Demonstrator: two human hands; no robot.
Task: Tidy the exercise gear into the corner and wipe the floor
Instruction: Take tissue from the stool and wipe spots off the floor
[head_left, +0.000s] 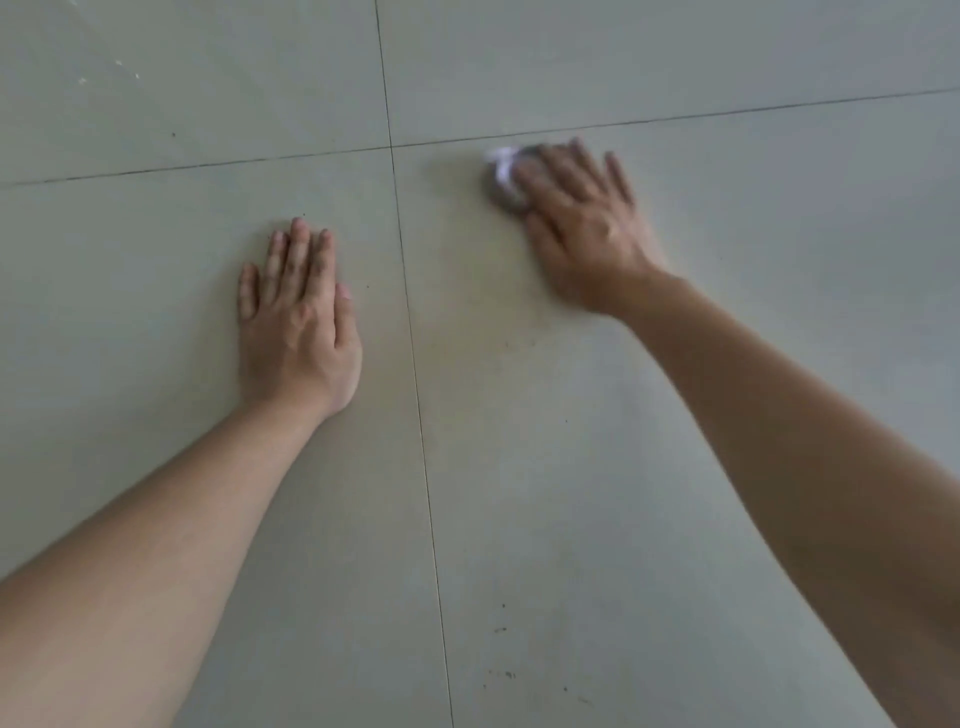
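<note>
My right hand (584, 223) presses a crumpled white tissue (503, 169) flat against the pale tiled floor (571, 467), just below a grout line. The hand and tissue are blurred, and most of the tissue is hidden under the fingers. My left hand (298, 317) lies palm down on the neighbouring tile to the left, fingers together and holding nothing. No exercise gear is in view.
Dark grout lines (410, 322) cross between the hands, meeting at a junction above and between them. Small dark specks of dirt (501, 629) dot the tile near the bottom of the view, and faint smudges sit below my right hand.
</note>
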